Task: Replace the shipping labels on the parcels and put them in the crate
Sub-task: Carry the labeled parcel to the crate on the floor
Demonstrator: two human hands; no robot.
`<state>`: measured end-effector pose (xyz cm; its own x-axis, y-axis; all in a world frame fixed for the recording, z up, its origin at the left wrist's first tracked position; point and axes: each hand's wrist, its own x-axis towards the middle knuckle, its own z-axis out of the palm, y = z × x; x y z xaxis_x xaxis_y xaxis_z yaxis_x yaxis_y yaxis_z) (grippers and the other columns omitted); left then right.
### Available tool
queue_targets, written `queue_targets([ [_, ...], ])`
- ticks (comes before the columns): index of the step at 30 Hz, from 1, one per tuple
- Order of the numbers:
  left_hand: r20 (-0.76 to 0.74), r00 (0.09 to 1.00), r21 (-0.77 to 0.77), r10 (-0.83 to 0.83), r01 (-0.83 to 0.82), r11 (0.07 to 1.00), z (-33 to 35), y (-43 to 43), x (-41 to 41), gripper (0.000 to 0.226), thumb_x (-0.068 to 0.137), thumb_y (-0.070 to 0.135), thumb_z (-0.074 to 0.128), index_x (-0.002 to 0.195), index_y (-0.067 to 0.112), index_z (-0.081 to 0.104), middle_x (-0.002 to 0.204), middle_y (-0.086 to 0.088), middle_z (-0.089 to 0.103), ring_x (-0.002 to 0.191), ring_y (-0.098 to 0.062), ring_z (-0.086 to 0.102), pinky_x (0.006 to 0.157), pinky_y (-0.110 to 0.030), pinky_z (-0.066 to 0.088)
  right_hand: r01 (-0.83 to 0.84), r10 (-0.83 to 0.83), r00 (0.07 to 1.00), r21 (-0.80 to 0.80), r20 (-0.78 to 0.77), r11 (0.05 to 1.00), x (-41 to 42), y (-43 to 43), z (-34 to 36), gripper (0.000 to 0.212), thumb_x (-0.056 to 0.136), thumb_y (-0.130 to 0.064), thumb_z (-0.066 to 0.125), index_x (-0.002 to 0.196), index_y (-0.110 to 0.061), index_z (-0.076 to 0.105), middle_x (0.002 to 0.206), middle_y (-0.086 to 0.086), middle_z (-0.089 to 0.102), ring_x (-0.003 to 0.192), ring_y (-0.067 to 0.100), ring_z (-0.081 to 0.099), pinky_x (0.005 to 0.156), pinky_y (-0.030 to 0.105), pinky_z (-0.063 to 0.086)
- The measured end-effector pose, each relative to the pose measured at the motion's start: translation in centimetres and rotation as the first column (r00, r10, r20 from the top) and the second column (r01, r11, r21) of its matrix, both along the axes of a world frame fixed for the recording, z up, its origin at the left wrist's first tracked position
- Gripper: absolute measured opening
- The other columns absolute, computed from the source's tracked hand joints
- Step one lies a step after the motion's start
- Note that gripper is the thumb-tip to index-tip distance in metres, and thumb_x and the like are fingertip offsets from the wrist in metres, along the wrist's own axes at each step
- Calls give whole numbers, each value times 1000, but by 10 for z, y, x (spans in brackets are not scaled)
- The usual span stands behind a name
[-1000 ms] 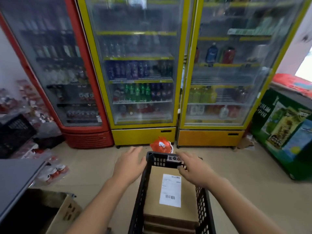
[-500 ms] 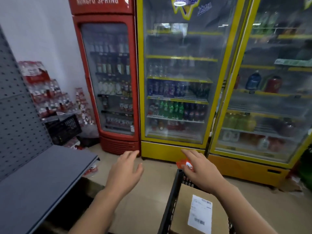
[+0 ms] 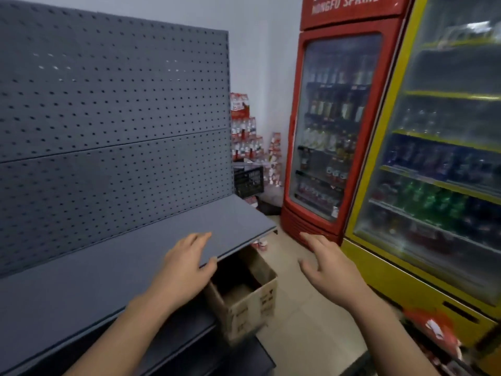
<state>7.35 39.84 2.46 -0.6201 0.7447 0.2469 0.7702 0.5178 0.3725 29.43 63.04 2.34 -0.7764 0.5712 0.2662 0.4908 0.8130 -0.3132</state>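
Observation:
My left hand point(image 3: 184, 267) hovers over the front edge of a grey metal shelf point(image 3: 113, 261), fingers spread and holding nothing. My right hand point(image 3: 330, 264) is raised over the floor to the right of it, fingers straight, also holding nothing. An open brown cardboard box point(image 3: 244, 297) stands on the floor under the shelf edge, between my hands. The black crate and its labelled parcels are out of view.
A grey pegboard panel point(image 3: 108, 109) backs the shelf. A red drinks fridge point(image 3: 333, 131) and a yellow fridge point(image 3: 439, 172) line the right. Shrink-wrapped bottle packs point(image 3: 245, 131) and a black crate point(image 3: 248, 180) sit in the corner. A blurred red packet point(image 3: 433, 327) lies at lower right.
My view has swung left, away from the crate with the labelled parcel, onto the grey shelf. Both hands came off the crate and moved left with the view, still holding nothing.

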Motion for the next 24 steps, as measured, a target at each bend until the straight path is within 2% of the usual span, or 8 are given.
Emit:
queue_targets([
  [6,-66,967,-29,247,-249,968,3,-106,-19,61,101,45,53,156,22,38,154,3,44,142,-18,41,117,-36,37,-264,263,964,-42,-30,964,-79,-49,-7,62,100,-45,53,157,-29,35,157,-10,42,142,14,40,114,32,37],
  [12,-124,882,-52,455,-464,884,12,-199,-26,64,98,51,48,154,22,41,151,3,46,141,-19,43,117,-34,36,-475,475,879,-3,-28,880,-152,-117,-2,64,102,-46,49,160,-27,28,159,-8,38,145,17,37,115,34,37],
  [14,-161,853,-56,496,-510,858,14,-227,-29,72,92,57,38,153,20,43,149,1,48,140,-20,43,118,-36,37,-535,535,844,4,-28,845,-174,-142,-2,64,103,-46,47,161,-28,25,161,-10,34,146,16,35,115,33,35],
  [18,-171,788,-38,591,-605,796,12,-287,-37,80,87,62,31,152,18,44,148,2,48,140,-20,42,119,-38,36,-635,634,772,-8,-39,773,-214,-201,-4,63,104,-45,47,161,-29,24,161,-12,33,146,14,34,113,31,36],
  [24,-136,698,-38,703,-713,700,10,-384,-54,74,88,57,40,153,22,44,149,2,48,138,-21,44,117,-39,38,-738,738,674,-11,-37,674,-275,-299,-4,64,104,-46,46,161,-28,24,162,-12,32,147,12,33,112,31,38],
])
